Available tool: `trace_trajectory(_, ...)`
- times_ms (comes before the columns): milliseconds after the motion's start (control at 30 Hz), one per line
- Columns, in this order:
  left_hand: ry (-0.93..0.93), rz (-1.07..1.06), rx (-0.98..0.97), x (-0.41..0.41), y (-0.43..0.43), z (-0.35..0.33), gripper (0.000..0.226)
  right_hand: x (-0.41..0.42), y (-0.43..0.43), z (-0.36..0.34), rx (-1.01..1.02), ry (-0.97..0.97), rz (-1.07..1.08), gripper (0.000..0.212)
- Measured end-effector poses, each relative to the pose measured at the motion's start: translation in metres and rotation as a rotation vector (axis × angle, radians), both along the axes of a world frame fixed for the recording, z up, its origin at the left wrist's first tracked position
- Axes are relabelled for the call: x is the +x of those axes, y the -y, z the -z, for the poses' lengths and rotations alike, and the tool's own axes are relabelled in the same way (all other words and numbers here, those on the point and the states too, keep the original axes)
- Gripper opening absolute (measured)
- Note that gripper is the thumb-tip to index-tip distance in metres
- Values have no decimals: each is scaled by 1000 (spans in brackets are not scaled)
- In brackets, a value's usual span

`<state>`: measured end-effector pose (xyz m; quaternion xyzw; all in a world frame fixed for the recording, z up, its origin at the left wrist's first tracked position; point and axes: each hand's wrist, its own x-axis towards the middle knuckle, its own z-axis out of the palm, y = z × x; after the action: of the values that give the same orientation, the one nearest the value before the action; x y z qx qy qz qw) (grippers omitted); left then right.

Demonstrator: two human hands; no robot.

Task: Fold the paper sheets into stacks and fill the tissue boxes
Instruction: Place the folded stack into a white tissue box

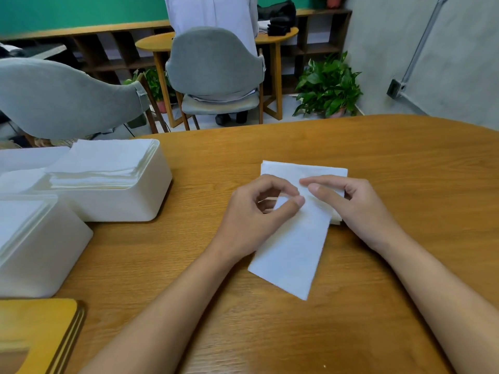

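Head view. Long folded paper sheet lies on the table mid-right, running slantwise toward the viewer. Its far end overlaps a second sheet set crosswise, which looks like an interleave so that one tissue pulls the next.

Left hand has thumb and forefinger curled into a ring, the tips nipping the long sheet where the two cross. This probably pins the layers while the fold is set. Right hand reaches in from the other side with forefinger and thumb close together on the same spot. Whether paper is caught between them or only pressed flat, cannot tell.

Two white tissue boxes sit at left, well apart from the hands. The far tissue box has a stack of sheets lying over its top, slightly proud of the rim. The near tissue box is open, its contents unclear. A yellow board sits at the lower-left corner.

Bare wood lies right of and beyond the sheets — room to flip a fold away from the body. The table edge curves off behind; grey chair and plant stand beyond it.
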<state>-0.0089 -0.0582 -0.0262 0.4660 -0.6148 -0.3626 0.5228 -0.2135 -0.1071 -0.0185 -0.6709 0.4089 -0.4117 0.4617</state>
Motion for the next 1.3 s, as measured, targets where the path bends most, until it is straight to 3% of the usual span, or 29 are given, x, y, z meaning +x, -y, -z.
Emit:
trace_trajectory(133, 60, 69, -22, 8, 2, -5, 29, -1, -2, -3, 52, -35, -95, 33)
trace_trajectory(233, 49, 96, -10, 8, 1, -8, 46, 2, -2, 2, 79, -7, -74, 17)
trace_trajectory(400, 78, -124, 0, 12, 4, -8, 53, -1, 5, 2, 10, 31, 128, 4)
trace_trajectory(500, 33, -139, -3, 16, 5, -12, 50, -1, 1, -3, 29, 22, 65, 16)
trace_trajectory(667, 120, -121, -142, 15, 3, -15, 50, 5, -10, -6, 34, -36, -157, 60)
trace_trajectory(800, 137, -95, -191, 10, 1, -14, 51, 8, -13, -6, 43, -67, -195, 80)
trace_trajectory(1167, 144, -209, -235, 6, 0, -12, 42, 9, -15, -2, -25, -64, -161, 87)
trace_trajectory(1300, 196, -273, -229, 6, 0, -9, 54, 12, -17, -2, -44, -24, -125, 88)
